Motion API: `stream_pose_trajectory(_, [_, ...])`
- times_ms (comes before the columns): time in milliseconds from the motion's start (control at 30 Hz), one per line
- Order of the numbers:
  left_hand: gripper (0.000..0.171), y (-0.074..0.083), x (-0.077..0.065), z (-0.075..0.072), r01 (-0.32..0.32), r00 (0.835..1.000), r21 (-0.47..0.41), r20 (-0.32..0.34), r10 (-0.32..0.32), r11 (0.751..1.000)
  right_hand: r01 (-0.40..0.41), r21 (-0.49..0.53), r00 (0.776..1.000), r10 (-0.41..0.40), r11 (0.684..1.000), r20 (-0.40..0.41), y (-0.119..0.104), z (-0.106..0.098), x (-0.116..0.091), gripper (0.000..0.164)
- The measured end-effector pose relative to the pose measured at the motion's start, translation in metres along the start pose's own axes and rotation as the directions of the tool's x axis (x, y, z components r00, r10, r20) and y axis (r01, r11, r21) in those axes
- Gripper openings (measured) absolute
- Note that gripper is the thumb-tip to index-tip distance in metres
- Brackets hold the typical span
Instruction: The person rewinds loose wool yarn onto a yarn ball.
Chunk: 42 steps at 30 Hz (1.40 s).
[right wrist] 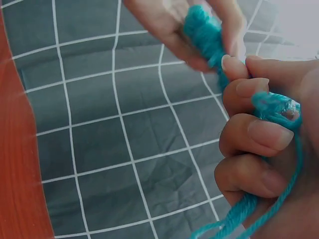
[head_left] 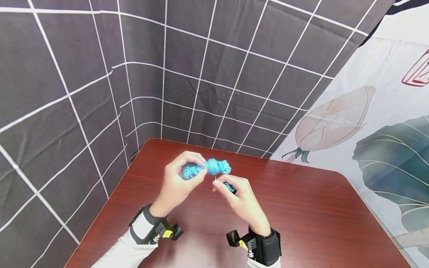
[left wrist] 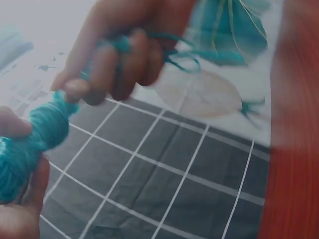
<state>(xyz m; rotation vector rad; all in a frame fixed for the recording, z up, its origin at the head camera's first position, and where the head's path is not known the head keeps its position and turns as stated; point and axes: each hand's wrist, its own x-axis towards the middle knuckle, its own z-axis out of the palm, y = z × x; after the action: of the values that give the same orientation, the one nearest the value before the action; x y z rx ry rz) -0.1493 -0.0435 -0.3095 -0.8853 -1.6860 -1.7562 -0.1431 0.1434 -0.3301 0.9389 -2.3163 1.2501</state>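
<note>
My left hand (head_left: 177,176) pinches a bundle of turquoise yarn (head_left: 214,166) between thumb and fingers, above the table. The bundle is bound round its middle, with bulging ends, as the left wrist view shows. Close beside its right end is my right hand (head_left: 242,193). Its thumb and forefinger pinch the yarn strand near the bundle. Under the curled fingers of that hand lies more turquoise yarn (right wrist: 274,109), with loose strands (right wrist: 239,214) hanging out below in the right wrist view. The left wrist view is blurred around the right hand.
Beneath both hands is a reddish-brown wooden table (head_left: 301,208) with rounded far corners. Dark grey cloth with white grid lines (head_left: 187,89) hangs behind it and at the left. A white cloth with plant prints (head_left: 335,119) hangs at the right. Each wrist wears a strapped camera.
</note>
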Motion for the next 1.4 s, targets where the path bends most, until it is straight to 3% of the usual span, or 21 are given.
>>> stream_pose_trajectory(233, [0.020,-0.002,-0.002,0.003,-0.097,0.992,0.235,0.106,0.073,0.967,0.001,0.000,0.998,-0.001,1.000,-0.065,-0.003,-0.004,-0.001,0.010])
stream_pose_trajectory(400, [0.017,-0.025,-0.009,0.003,-0.111,0.974,0.284,0.221,0.048,0.952,-0.032,-0.009,0.993,0.031,0.999,-0.111,-0.024,-0.012,0.002,0.006])
stream_pose_trajectory(500, [0.018,-0.031,-0.012,0.004,-0.115,0.954,0.235,0.295,0.041,0.965,-0.058,-0.010,0.990,0.056,0.998,-0.127,-0.032,-0.015,0.004,0.006])
stream_pose_trajectory(700, [0.020,-0.010,-0.006,0.004,-0.119,0.917,0.090,0.391,0.075,0.989,-0.041,-0.005,0.984,0.040,0.999,-0.171,-0.030,-0.017,0.005,0.009])
stream_pose_trajectory(900, [0.021,0.003,0.000,-0.001,-0.069,0.887,-0.087,0.450,0.101,0.994,-0.047,0.039,0.985,0.053,0.998,-0.162,-0.028,-0.017,0.005,0.010])
stream_pose_trajectory(1033, [0.021,0.003,0.001,-0.001,-0.059,0.897,-0.183,0.421,0.133,0.981,-0.088,0.059,0.986,0.095,0.994,-0.140,-0.028,-0.017,0.005,0.009])
stream_pose_trajectory(1133, [0.021,0.002,0.000,-0.001,-0.035,0.925,-0.230,0.362,0.119,0.973,-0.102,0.090,0.988,0.112,0.991,-0.111,-0.027,-0.016,0.004,0.009])
stream_pose_trajectory(1267, [0.020,0.001,-0.002,-0.002,0.023,0.976,-0.255,0.215,0.033,0.967,-0.079,0.168,0.995,0.089,0.983,-0.050,-0.021,-0.013,0.003,0.011])
stream_pose_trajectory(1400, [0.018,0.000,-0.002,-0.001,0.025,0.999,-0.180,0.043,-0.017,0.983,-0.039,0.153,0.999,0.041,0.987,-0.012,-0.009,-0.007,0.002,0.015])
